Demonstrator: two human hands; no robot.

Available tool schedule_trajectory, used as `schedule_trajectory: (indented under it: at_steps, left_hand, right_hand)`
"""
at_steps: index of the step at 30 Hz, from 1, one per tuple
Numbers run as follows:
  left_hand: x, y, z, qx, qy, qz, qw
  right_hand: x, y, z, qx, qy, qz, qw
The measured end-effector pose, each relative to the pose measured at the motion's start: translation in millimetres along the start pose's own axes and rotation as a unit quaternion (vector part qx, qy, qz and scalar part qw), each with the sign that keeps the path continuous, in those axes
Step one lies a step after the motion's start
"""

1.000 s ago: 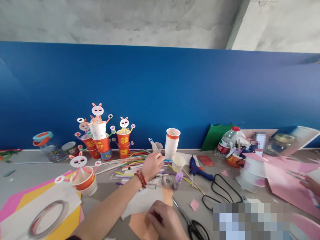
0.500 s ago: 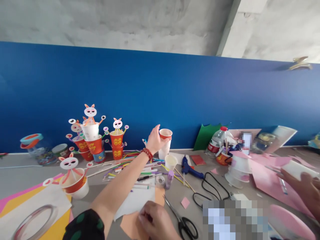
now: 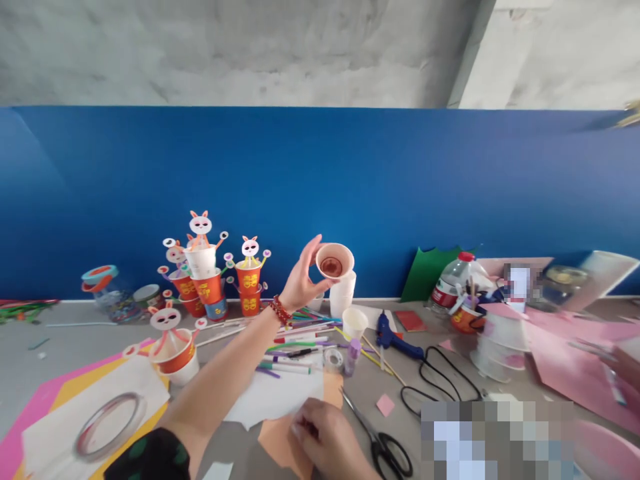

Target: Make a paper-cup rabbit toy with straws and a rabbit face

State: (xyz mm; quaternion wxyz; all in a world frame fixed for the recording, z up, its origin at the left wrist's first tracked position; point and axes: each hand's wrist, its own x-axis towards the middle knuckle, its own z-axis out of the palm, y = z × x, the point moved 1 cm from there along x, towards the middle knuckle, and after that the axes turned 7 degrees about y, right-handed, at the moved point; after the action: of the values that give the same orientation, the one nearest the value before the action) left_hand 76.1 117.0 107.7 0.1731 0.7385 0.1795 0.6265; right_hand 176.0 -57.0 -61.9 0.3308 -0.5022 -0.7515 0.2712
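Paper cup point(image 3: 336, 254), gripped between the thumb and fingers of the raised left hand point(image 3: 303, 277), tilted with its mouth toward the viewer; it lies beyond the right hand and just in front of the upper part of an upright white cup column point(image 3: 342, 299). Right hand point(image 3: 325, 432), lower centre, rests curled on peach-orange paper point(image 3: 280, 441); whether it pinches the sheet cannot be told. Black-handled scissors point(image 3: 376, 439) lie just to its right. Beyond: white paper point(image 3: 295, 395), capped markers point(image 3: 290, 367), tape roll point(image 3: 327, 361), purple tube point(image 3: 352, 358), short white cup point(image 3: 355, 327). Farther right: blue glue gun point(image 3: 400, 343). Farther left: stacked red cups point(image 3: 249, 283) bearing rabbit figures.
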Motion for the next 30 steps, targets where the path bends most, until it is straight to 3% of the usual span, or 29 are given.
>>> schedule_trajectory:
  at_steps: [4, 7, 10, 13, 15, 18, 22, 25, 30]
  left_hand:
    - [-16.3, 20.7, -10.8, 0.054, -0.033, 0.046, 0.997]
    - [-33.4, 32.2, -19.7, 0.045, -0.044, 0.034, 0.997]
    - [-59.7, 45.5, -29.7, 0.025, -0.029, -0.037, 0.999]
    - [-94.0, 61.5, -32.5, -0.062, -0.015, -0.154, 0.986]
    - [-116.8, 71.6, -28.3, -0.136, -0.008, -0.238, 0.962]
    - [-140.2, 81.6, -19.4, -0.208, 0.013, -0.335, 0.919]
    - [-139.6, 78.5, -24.7, -0.253, 0.14, -0.411, 0.865]
    - [-126.0, 70.0, -43.4, -0.282, 0.241, -0.423, 0.827]
    - [-117.5, 73.6, -59.8, -0.273, 0.227, -0.417, 0.837]
  right_hand:
    - [1.1, 0.2, -1.9, 0.034, 0.041, -0.021, 0.998]
    - [-1.1, -0.7, -13.4, 0.076, 0.145, -0.09, 0.982]
    - [-4.4, -5.3, -35.9, 0.094, 0.298, -0.158, 0.937]
    - [-3.2, -14.1, -58.7, 0.073, 0.402, -0.13, 0.903]
    - [1.4, -21.4, -65.1, 0.085, 0.347, -0.08, 0.93]
    - [5.9, -30.3, -58.0, 0.115, 0.206, 0.004, 0.972]
    - [-0.6, -32.7, -44.3, 0.055, 0.114, 0.08, 0.989]
    - [-4.6, -30.6, -55.3, 0.019, 0.092, 0.093, 0.991]
    - [12.9, -40.2, -91.3, 0.027, 0.155, 0.058, 0.986]
